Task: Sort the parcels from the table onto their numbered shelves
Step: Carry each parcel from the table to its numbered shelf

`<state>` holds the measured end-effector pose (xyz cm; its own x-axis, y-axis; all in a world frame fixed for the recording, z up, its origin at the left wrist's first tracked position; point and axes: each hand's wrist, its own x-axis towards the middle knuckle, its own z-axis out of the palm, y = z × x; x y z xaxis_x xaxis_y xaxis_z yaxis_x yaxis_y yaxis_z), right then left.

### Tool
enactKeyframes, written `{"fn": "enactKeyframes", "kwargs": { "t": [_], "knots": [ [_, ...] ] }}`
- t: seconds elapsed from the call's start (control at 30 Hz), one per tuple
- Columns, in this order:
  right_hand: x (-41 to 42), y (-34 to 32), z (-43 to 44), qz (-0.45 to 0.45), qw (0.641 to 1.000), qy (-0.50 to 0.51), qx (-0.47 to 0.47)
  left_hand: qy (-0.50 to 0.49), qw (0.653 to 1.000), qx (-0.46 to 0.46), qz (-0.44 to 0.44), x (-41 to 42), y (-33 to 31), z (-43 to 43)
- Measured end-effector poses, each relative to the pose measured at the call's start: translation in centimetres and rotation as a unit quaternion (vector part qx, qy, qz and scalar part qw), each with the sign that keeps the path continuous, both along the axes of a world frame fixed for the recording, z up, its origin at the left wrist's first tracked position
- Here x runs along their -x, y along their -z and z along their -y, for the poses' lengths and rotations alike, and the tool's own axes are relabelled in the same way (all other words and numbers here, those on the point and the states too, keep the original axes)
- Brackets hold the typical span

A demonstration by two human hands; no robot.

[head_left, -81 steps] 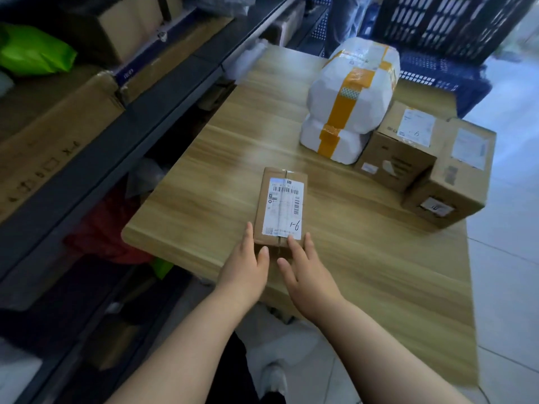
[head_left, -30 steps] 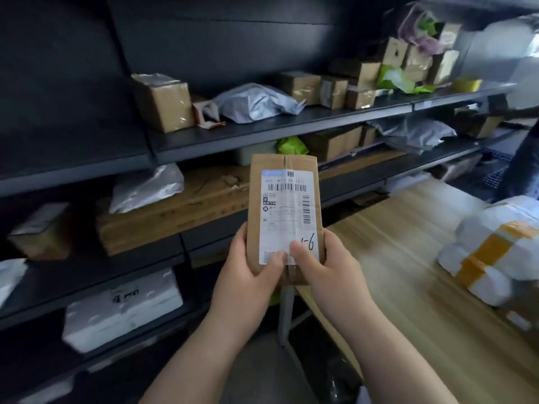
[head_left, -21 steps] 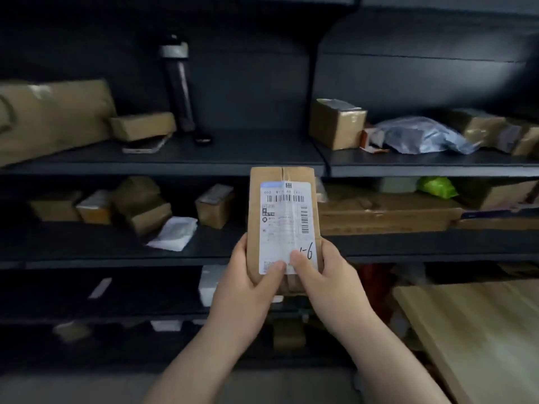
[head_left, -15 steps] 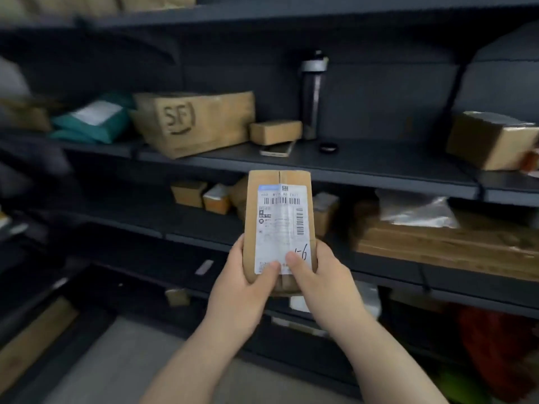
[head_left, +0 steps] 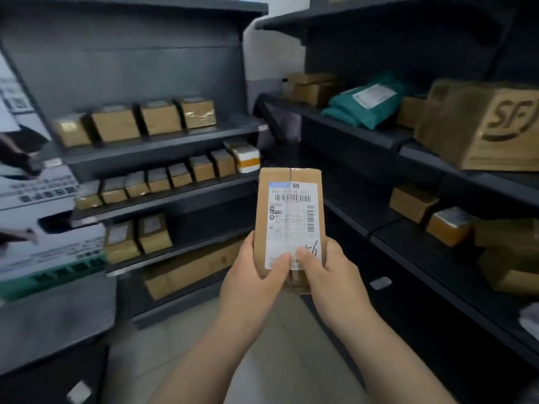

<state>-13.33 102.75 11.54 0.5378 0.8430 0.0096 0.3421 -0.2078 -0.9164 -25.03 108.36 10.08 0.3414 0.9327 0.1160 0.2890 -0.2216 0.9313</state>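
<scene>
Cardboard parcel (head_left: 290, 217), upright in mid-air before the dark shelves (head_left: 175, 196), is gripped at its lower end by the fingers of the left hand (head_left: 250, 284) and right hand (head_left: 335, 275). The right thumb (head_left: 304, 256) crowds the handwritten number (head_left: 313, 248); a misread could land it on the wrong shelf.

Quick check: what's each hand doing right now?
Left hand: grips the small cardboard parcel at its lower left, thumb on the label.
Right hand: grips the same parcel at its lower right.

box rows (head_left: 201, 172) fill L side, bare shelf (head_left: 358, 196) ctr-R, SF box (head_left: 481, 126) R
</scene>
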Motion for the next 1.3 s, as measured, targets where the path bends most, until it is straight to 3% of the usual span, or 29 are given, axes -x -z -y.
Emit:
{"fn": "enactKeyframes", "kwargs": {
  "t": [0.2, 0.7, 0.87, 1.07, 1.3],
  "knots": [
    [-1.8, 0.2, -8.0, -0.013, 0.998, -0.066, 0.005, -0.071, 0.997, -0.011, -0.027, -1.3, 0.5, -6.4],
    [-15.5, -0.1, -23.4, -0.004, 0.99, -0.142, 0.0, -0.128, 0.992, -0.009, -0.005, -14.4, 0.4, -20.2],
    [-16.1, 0.4, -27.4, -0.006, 0.984, -0.177, 0.005, -0.167, 0.986, 0.011, 0.007, -14.7, 0.9, -23.4],
    [-15.3, 1.1, -35.1, -0.028, 0.976, -0.211, -0.04, -0.209, 0.973, 0.044, 0.092, -13.6, 1.5, -30.3],
    [-12.6, 1.5, -48.1, -0.009, 0.968, -0.221, -0.117, -0.179, 0.978, 0.006, 0.107, -10.6, 0.6, -42.8]
  ]
}}
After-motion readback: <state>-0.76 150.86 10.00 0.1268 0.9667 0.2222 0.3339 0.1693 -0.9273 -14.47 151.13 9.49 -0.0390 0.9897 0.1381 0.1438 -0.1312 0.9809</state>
